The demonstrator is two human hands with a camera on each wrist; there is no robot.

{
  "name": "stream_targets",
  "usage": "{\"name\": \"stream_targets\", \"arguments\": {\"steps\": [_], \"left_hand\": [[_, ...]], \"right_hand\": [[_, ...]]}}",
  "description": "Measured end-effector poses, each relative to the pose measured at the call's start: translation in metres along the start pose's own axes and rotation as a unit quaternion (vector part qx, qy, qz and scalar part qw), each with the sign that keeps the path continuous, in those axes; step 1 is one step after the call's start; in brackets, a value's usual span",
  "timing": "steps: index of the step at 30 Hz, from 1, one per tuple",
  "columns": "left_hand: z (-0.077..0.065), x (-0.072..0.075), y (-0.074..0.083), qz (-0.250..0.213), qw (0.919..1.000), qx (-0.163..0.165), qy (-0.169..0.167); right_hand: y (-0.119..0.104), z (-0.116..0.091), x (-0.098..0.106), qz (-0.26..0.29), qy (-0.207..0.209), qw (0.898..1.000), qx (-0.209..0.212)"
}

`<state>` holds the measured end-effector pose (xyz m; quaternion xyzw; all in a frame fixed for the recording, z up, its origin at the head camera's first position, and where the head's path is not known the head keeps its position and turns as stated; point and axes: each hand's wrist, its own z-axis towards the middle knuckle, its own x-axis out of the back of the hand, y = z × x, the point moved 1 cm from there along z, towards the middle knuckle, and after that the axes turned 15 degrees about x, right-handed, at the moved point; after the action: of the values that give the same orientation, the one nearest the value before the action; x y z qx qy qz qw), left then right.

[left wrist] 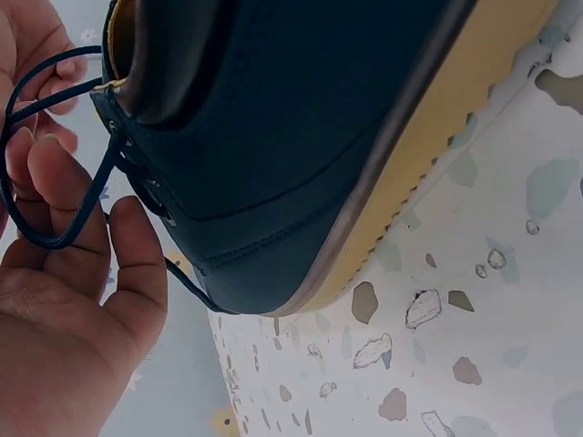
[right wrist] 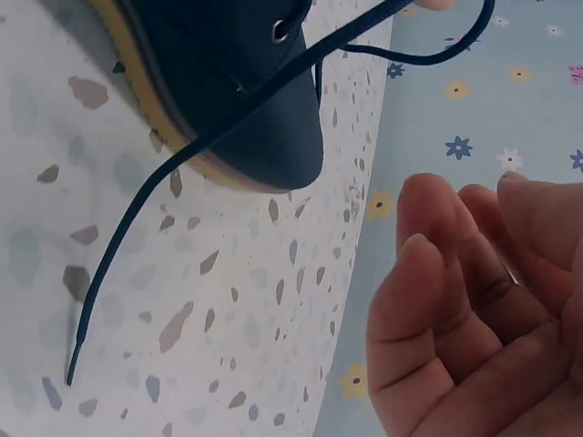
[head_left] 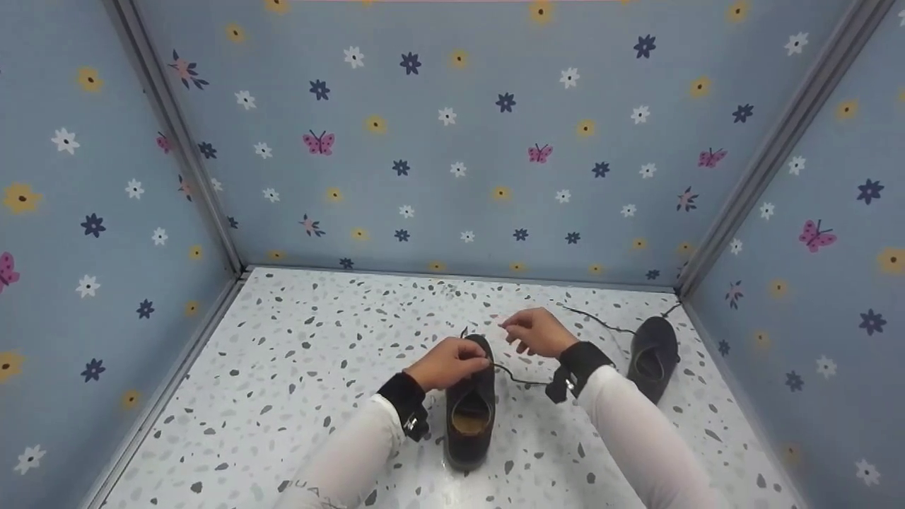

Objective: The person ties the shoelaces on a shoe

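Note:
A dark blue lace-up shoe (head_left: 466, 452) stands on the speckled surface, its toe pointing away from me. My left hand (head_left: 444, 365) is over its front and pinches the shoelace (left wrist: 88, 202), which forms a loop by the fingers in the left wrist view. From there one lace end (right wrist: 173, 162) runs right, across the toe, and hangs down to its tip in the right wrist view. To the right of this shoe, my right hand (head_left: 541, 332) is raised with loosely curled fingers (right wrist: 405, 291) and holds nothing.
A second dark shoe (head_left: 654, 339) stands at the right, close to the side panel. Its loose lace (head_left: 597, 319) trails left across the terrazzo-patterned surface (head_left: 283, 382). Blue flowered panels (head_left: 459, 141) enclose the back and both sides.

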<state>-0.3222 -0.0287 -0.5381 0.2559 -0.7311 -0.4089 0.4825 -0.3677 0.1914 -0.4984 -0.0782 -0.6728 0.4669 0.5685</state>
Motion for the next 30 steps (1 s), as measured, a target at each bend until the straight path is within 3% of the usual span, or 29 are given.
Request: {"name": "stream_targets", "arguments": {"steps": [8,15,30], "left_hand": [[-0.001,0.001,-0.001,-0.006,0.9999,0.011,0.007],[-0.002,0.002,0.003,-0.019,0.9994,0.030,0.001],[-0.002,0.001,0.006,-0.011,0.9996,0.028,0.003]], "right_hand": [[0.004,-0.014,0.002,-0.009,-0.008,1.000,0.019],[0.003,-0.027,-0.003,-0.002,-0.059,0.997,0.058],[0.020,-0.041,-0.025,-0.096,-0.107,0.985,0.097]]}}
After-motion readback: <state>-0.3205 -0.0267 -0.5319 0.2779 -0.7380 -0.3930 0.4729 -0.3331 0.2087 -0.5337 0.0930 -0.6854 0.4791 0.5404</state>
